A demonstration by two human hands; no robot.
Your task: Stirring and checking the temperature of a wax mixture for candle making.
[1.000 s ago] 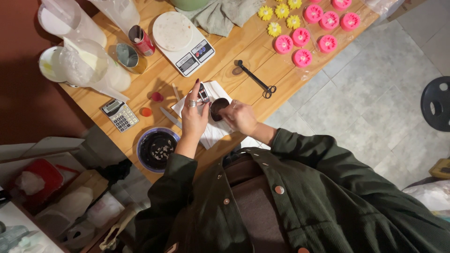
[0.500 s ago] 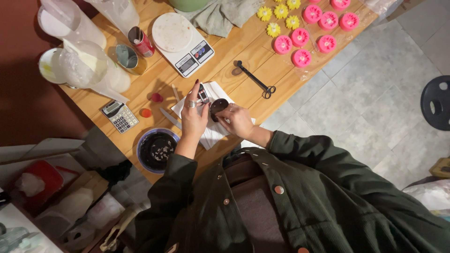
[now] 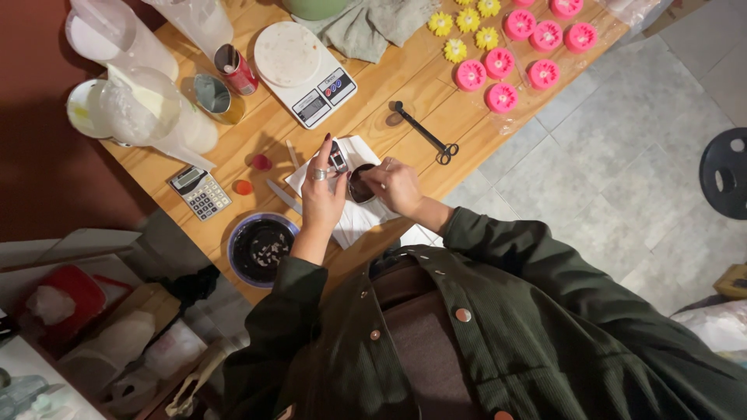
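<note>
Over the white paper sheet (image 3: 354,222) on the wooden surface (image 3: 405,85), the left hand (image 3: 323,194) pinches a small dark object (image 3: 338,159), fingers closed round it. Just beside it, the right hand (image 3: 397,185) grips a small dark cup (image 3: 359,187), fingers curled on its rim. Far right, pink flower candles (image 3: 502,97) and yellow ones (image 3: 467,19) sit finished in rows, so by my reading a good batch is done. The dark bowl (image 3: 261,249) at the near left holds bits, suggesting more is left to work through.
</note>
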